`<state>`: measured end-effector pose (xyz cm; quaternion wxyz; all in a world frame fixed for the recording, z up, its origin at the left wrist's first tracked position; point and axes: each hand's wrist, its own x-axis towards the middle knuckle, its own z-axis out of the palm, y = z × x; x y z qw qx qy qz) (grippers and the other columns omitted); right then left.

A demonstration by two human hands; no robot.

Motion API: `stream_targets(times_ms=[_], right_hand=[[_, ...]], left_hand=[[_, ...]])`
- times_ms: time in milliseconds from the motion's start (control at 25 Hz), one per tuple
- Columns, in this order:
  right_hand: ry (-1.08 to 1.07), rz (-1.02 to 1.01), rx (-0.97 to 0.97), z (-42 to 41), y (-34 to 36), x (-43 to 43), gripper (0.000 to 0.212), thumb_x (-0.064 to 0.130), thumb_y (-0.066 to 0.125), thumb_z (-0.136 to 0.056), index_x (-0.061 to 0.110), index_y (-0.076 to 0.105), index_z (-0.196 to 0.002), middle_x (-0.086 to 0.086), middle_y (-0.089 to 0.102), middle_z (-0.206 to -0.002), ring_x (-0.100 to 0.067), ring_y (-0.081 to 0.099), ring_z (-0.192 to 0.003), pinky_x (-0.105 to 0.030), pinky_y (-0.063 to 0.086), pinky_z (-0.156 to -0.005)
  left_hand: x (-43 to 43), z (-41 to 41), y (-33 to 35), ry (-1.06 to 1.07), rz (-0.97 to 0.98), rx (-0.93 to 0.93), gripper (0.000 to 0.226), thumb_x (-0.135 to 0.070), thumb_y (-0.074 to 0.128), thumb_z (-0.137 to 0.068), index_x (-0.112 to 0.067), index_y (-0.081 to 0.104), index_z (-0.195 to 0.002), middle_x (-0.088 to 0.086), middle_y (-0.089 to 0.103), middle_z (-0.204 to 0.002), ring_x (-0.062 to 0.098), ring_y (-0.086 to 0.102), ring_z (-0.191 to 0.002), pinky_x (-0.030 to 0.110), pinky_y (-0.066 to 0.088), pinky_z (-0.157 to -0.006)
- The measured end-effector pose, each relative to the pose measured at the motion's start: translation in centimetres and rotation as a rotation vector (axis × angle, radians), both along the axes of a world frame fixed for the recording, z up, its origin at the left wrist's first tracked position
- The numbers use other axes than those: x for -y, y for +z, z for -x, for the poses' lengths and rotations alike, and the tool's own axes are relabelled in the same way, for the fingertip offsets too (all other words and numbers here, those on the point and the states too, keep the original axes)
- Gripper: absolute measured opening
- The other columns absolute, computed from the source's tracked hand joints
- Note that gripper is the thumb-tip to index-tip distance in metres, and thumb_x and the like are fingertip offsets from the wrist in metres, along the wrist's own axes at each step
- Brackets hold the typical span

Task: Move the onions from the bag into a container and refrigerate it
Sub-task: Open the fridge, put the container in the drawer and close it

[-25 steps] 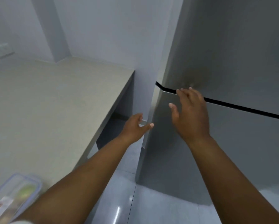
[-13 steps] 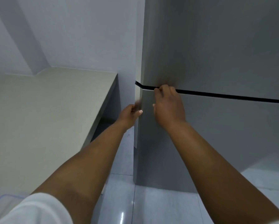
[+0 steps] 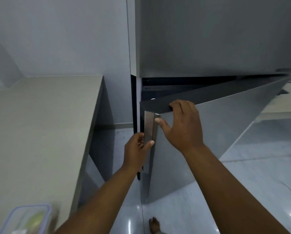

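Refrigerator [image 3: 209, 39] fills the right and far side of the view, and its lower door [image 3: 217, 132] now stands partly open, swung out toward the near right; half a second ago that door was shut and only a dark seam divided it from the upper door. A black gap now shows behind the door's top edge, though the shelves inside are too dark to make out. In my judgement this means the fridge is nearly ready to take the container, but the door looks too narrow yet for a clean pass.

Beige counter [image 3: 40, 124] runs along the left, with grey tiled floor [image 3: 242, 174] below and to the right.

Right hand [image 3: 183, 125] grasps the door's top left corner, fingers curled over the dark upper edge and thumb pressed on the front face. Left hand [image 3: 136, 147] grips the metal handle strip [image 3: 149, 132] on the door's left edge, fingers wrapped behind it and thumb in front.

Container [image 3: 26, 218], clear with a blue-rimmed lid, sits blurred at the near left on the counter, well apart from both hands; something pale green shows inside, presumably the onions. It has yet to be fetched.

A small dark badge sits at the upper door's lower right corner, but nothing on it is legible.
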<state>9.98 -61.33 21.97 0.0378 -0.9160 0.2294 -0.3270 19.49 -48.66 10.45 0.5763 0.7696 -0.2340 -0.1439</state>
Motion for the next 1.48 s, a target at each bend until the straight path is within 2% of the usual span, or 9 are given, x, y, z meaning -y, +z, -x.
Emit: stream_targets(times_ms=[240,440,560,640,760,960,1160,1360,1480], right_hand=[[-0.212,-0.125,0.06,11.2,0.0,-5.0,0.084,0.079,0.049,-0.074,0.012,0.053,-0.124,-0.008,0.057,-0.127,-0.025,0.051,-0.12,-0.039,0.048,-0.101],[-0.46,-0.162,-0.049,21.6,0.7,-6.7,0.106,0.092,0.044,-0.061,0.012,0.047,-0.132,-0.008,0.054,-0.137,-0.027,0.051,-0.125,-0.045,0.046,-0.105],[-0.531,-0.203,-0.077,27.6,1.0,-6.2,0.102,0.085,0.05,-0.065,0.014,0.042,-0.138,-0.006,0.047,-0.144,-0.027,0.049,-0.13,-0.048,0.046,-0.105],[-0.542,-0.223,-0.106,31.8,1.3,-5.8,0.095,0.076,0.049,-0.073,0.014,0.037,-0.144,-0.005,0.038,-0.153,-0.025,0.038,-0.139,-0.047,0.041,-0.11],[-0.534,-0.2,-0.156,37.4,1.5,-5.1,0.081,0.064,0.038,-0.087,0.012,0.031,-0.149,-0.004,0.027,-0.159,-0.02,0.019,-0.148,-0.042,0.027,-0.119],[-0.651,-0.197,-0.102,45.3,1.1,-3.3,0.066,0.047,0.033,-0.095,0.008,0.033,-0.147,-0.007,0.029,-0.158,-0.02,0.019,-0.148,-0.045,0.032,-0.116],[-0.725,-0.225,-0.076,50.0,0.7,0.0,0.084,0.064,0.026,-0.085,0.01,0.027,-0.149,-0.006,0.024,-0.159,-0.02,0.015,-0.149,-0.043,0.029,-0.117],[-0.692,-0.251,-0.075,52.1,0.8,1.7,0.08,0.06,0.034,-0.086,0.008,0.03,-0.148,-0.008,0.027,-0.158,-0.022,0.017,-0.148,-0.045,0.028,-0.116],[-0.675,-0.129,-0.021,52.4,0.9,1.8,0.072,0.054,0.046,-0.091,0.002,0.041,-0.141,-0.017,0.038,-0.151,-0.03,0.026,-0.145,-0.051,0.03,-0.115]], left_hand=[[-4.1,11.9,-0.5,-0.299,0.052,0.012,0.033,-0.024,0.074,-0.082,-0.05,0.058,-0.094,-0.017,0.066,-0.099,-0.006,0.064,-0.093,0.008,0.05,-0.079],[-4.9,19.9,0.9,-0.727,0.0,0.173,0.024,-0.042,0.067,-0.081,-0.027,0.071,-0.1,-0.01,0.072,-0.096,0.002,0.065,-0.088,0.025,0.057,-0.082],[-3.4,21.8,2.2,-0.673,0.161,0.375,0.013,-0.032,0.067,-0.086,-0.021,0.072,-0.091,-0.013,0.068,-0.087,-0.001,0.064,-0.082,0.018,0.054,-0.072],[-1.4,22.9,2.9,-0.6,0.167,0.5,0.03,-0.039,0.065,-0.086,-0.02,0.065,-0.108,-0.007,0.064,-0.108,0.004,0.061,-0.102,0.021,0.053,-0.086],[2.0,25.3,3.2,-0.765,-0.061,0.728,0.075,-0.058,0.057,-0.084,-0.021,0.035,-0.146,-0.006,0.032,-0.155,0.011,0.026,-0.144,0.029,0.027,-0.116],[6.2,32.4,2.4,-0.956,-0.188,1.016,0.089,-0.066,0.048,-0.085,-0.025,0.009,-0.153,-0.012,0.005,-0.161,0.008,-0.006,-0.148,0.033,0.007,-0.121],[8.9,38.2,2.6,-0.971,-0.227,1.039,0.09,-0.054,0.057,-0.087,-0.022,0.005,-0.153,-0.003,0.007,-0.165,0.014,-0.009,-0.15,0.032,-0.003,-0.117],[9.4,40.3,3.5,-1.012,-0.267,1.005,0.087,-0.049,0.053,-0.092,-0.022,-0.001,-0.154,-0.004,-0.006,-0.165,0.015,-0.013,-0.15,0.039,0.003,-0.124],[7.4,39.8,4.0,-1.035,-0.243,0.891,0.088,-0.051,0.052,-0.091,-0.026,-0.005,-0.154,-0.008,-0.013,-0.164,0.005,-0.017,-0.145,0.028,-0.001,-0.119]])
